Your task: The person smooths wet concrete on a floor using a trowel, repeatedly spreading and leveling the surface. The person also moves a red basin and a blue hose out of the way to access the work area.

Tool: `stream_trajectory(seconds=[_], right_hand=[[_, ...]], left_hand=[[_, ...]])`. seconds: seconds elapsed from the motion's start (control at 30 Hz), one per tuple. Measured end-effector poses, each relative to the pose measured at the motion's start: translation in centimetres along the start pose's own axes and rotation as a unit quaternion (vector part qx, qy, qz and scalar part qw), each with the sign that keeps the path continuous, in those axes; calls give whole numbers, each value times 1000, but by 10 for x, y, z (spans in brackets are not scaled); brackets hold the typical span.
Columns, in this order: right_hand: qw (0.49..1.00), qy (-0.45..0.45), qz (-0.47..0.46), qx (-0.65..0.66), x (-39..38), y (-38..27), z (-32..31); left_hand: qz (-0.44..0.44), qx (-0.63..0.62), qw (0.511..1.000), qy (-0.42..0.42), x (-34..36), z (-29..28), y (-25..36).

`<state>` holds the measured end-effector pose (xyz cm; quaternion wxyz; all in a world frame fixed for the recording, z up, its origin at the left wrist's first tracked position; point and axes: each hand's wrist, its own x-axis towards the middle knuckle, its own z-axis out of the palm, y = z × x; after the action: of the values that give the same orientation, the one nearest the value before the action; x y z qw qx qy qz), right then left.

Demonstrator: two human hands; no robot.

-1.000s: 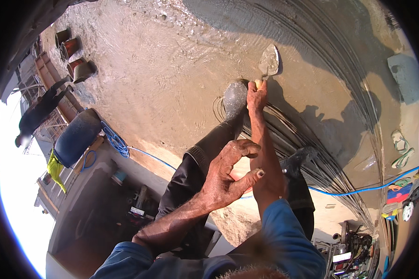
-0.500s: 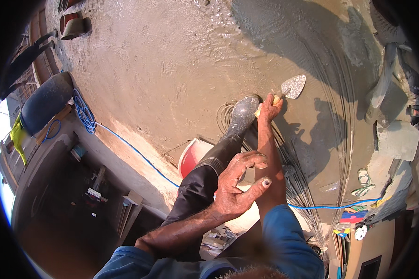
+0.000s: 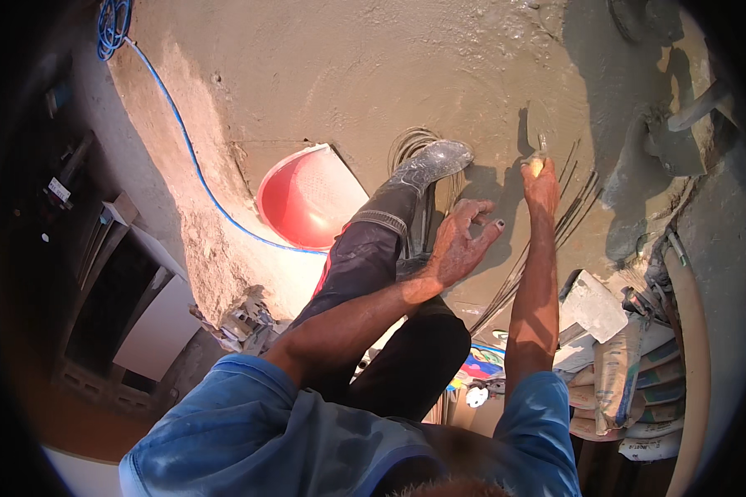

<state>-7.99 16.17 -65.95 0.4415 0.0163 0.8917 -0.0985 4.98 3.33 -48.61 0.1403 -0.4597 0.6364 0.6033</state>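
My right hand (image 3: 541, 186) is closed round the yellow handle of a trowel (image 3: 538, 166), out over wet grey cement (image 3: 331, 83). The trowel's blade shows nearly edge-on, so its contact with the cement is hard to judge. My left hand (image 3: 464, 242) hangs in the air in front of my leg, thumb and curled fingers apart, holding nothing. Just beyond it, my rubber boot (image 3: 431, 161), smeared with cement, rests by a loop of thin rods (image 3: 406, 147). More rods (image 3: 514, 286) run between my two arms.
Left of my leg lies a red tub (image 3: 294, 203). A blue hose (image 3: 192, 161) curves past it from a coil (image 3: 112, 29) at far left. To the right are a cement-coated shovel (image 3: 674, 149), a pale slab (image 3: 593, 306) and stacked bags (image 3: 617, 373).
The view has swung, bringing the bags in at right. My right hand has moved right with the trowel, whose blade was flat to view and is now edge-on. My left hand stays empty.
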Motion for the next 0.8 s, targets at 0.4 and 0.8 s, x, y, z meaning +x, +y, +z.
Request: stream_trajectory(seconds=[0.4, 0.8], right_hand=[[994, -49, -65, 70, -86, 68, -42], [956, -169, -175, 167, -178, 91, -83]], left_hand=[[-34, -71, 988, 136, -7, 30, -39], [75, -152, 949, 265, -84, 31, -3]])
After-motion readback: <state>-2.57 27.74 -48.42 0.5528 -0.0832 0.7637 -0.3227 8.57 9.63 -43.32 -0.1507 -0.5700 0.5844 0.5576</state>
